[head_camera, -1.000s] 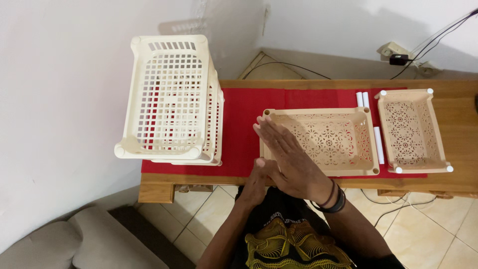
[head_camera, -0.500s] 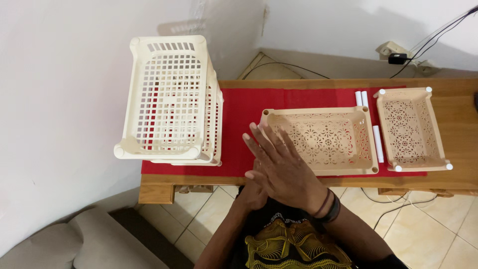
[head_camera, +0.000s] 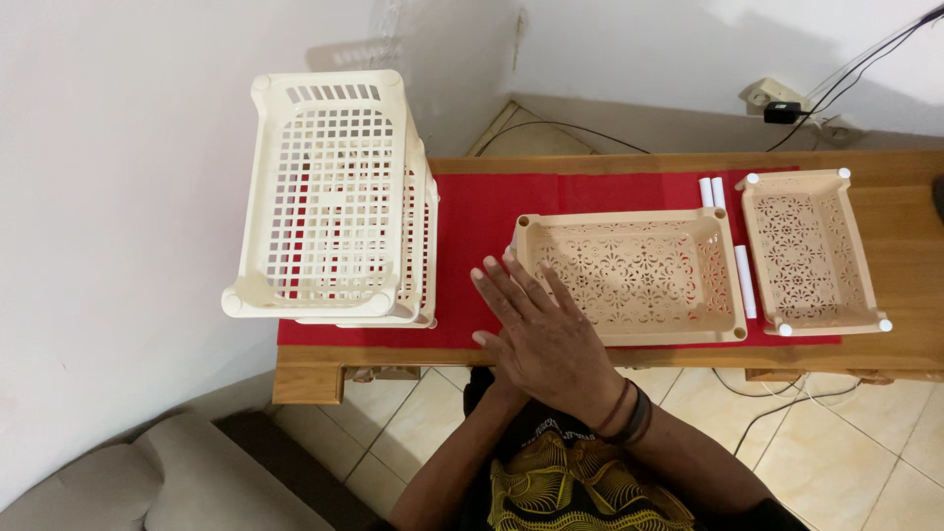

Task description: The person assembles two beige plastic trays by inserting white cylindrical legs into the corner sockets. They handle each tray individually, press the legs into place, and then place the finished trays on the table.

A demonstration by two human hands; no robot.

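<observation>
On the wooden table [head_camera: 914,211], I see a tall cream stacked crate rack [head_camera: 329,197] at the far left of the red cloth [head_camera: 482,211], a wide beige lattice basket [head_camera: 629,275] in the middle, a smaller lattice basket [head_camera: 811,251] to its right, and thin white tubes [head_camera: 745,280] lying between the two. My right hand [head_camera: 546,334] lies flat with fingers spread, gripping nothing, over the wide basket's near left corner. It covers my left hand, so I cannot tell that hand's grip.
</observation>
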